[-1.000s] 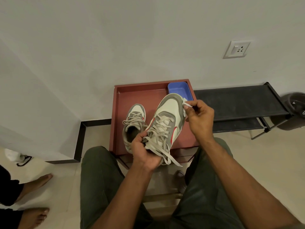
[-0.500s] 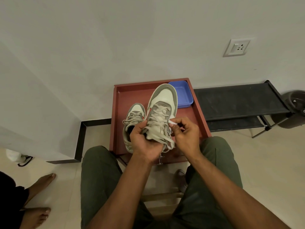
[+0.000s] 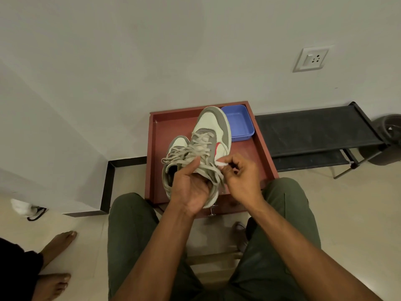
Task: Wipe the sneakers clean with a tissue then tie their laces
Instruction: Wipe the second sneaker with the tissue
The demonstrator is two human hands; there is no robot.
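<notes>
Red wooden tray [image 3: 263, 153] carries second sneaker [image 3: 176, 146] near its left edge, blue plastic tub [image 3: 238, 124] at far right corner; left hand [image 3: 191, 187] grips raised sneaker [image 3: 213, 135] at the heel, toe tilted away, likely to present its side; right hand [image 3: 240, 177] pinches tissue [image 3: 221, 164] against that side; laces [image 3: 195, 153] hang untied.

Red-brown worktop [image 3: 258, 155] with raised rim: blue tray [image 3: 239, 124] at far right corner, one sneaker [image 3: 173, 153] resting left.

Legible text, labels, numbers: none. The grey-and-white laced sneaker [image 3: 213, 135] held up shows only a red side mark, no readable brand. The white wall socket plate [image 3: 310, 59] is unlettered.
</notes>
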